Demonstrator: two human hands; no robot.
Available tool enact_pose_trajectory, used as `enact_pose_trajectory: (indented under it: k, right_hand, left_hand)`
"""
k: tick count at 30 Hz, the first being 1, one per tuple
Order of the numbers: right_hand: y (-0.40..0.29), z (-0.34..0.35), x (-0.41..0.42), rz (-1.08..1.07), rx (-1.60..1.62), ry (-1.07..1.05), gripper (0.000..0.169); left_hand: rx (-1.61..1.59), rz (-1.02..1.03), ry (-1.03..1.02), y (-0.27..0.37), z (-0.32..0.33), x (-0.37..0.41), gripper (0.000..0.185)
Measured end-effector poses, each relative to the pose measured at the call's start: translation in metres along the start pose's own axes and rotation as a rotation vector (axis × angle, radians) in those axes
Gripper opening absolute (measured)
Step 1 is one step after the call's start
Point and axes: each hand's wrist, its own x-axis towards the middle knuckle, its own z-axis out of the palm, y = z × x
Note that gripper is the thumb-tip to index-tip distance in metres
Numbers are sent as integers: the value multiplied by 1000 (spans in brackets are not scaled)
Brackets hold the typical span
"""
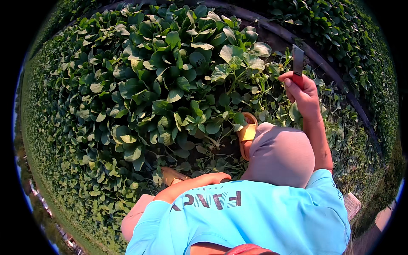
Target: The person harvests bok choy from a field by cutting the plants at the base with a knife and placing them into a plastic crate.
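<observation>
My right hand [302, 91] is raised at the right, gripping the red handle of a knife [298, 60]. The broad, square-ended metal blade points away from me, over low stems and leaves. My left hand [216, 178] lies close against my waist, its fingers partly covered by the blue shirt; whether it holds anything is hidden. Leafy greens [172, 70] with broad, dark rounded leaves grow densely in front of me. Between them and the knife stands a vine-like plant with lobed leaves [221, 72].
My yellow sandals [248, 132] stand among low plants at the edge of the greens. A narrow dark strip [312, 54] curves between this bed and another leafy bed [350, 38]. Behind me at the right is a pale slatted crate [352, 205], near a path [384, 218].
</observation>
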Motion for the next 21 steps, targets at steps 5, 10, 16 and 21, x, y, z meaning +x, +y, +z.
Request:
enact_pose_trajectory:
  k: [5,10,16,21]
  right_hand:
    - [202,41,29,-50,-626,-43,20]
    - [375,68,61,-306,-687,157,27]
    - [389,90,64,-306,-562,84,27]
    - [384,61,48,-332,-581,40,21]
  left_hand:
    - [-137,-50,579,24,-18,-41,53]
    - [-303,-44,963,54,-17,-64,52]
    - [-541,104,1147,54,9,-36,39]
    - [-435,65,1118,76,-9,-24,38]
